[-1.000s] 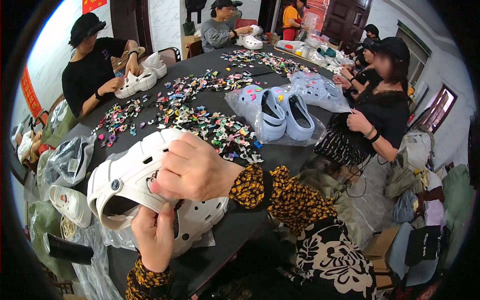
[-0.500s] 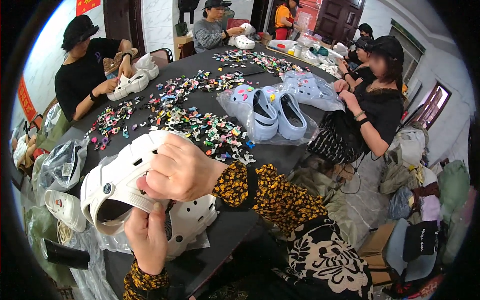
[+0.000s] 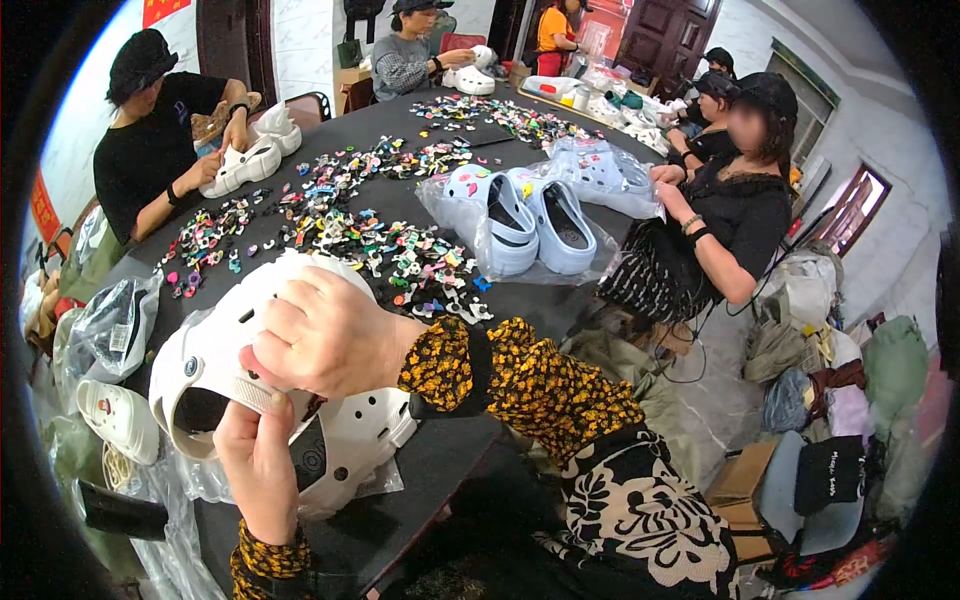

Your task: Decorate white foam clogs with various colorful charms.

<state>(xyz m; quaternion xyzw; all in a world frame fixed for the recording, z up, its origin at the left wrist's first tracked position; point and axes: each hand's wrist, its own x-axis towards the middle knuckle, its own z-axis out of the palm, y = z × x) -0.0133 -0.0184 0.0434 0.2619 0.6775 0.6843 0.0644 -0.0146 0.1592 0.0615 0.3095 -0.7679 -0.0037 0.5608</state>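
A white clog (image 3: 212, 345) is tipped up in front of me at the near left of the table. My left hand (image 3: 258, 455) pinches the edge of its strap between thumb and fingers, from below. My right hand (image 3: 325, 335) is curled over the upper, its fingers bent against the clog close to the left thumb. Whatever small thing may be between the fingers is hidden. Beneath lies a second white clog (image 3: 365, 435) on clear plastic. Beyond my hands, loose colourful shoe charms (image 3: 405, 260) are spread in heaps.
Blue clogs (image 3: 510, 220) in clear plastic stand to the right of the charms. Another white clog (image 3: 118, 420) and a dark cylinder (image 3: 118, 510) are at the left edge. Co-workers sit round the dark table (image 3: 450, 450); one handles a white clog (image 3: 240, 170) at the far left.
The whole view has shifted slightly, so everything sits a little further left. Both my hands stay on the white clog, with little visible change in their hold.
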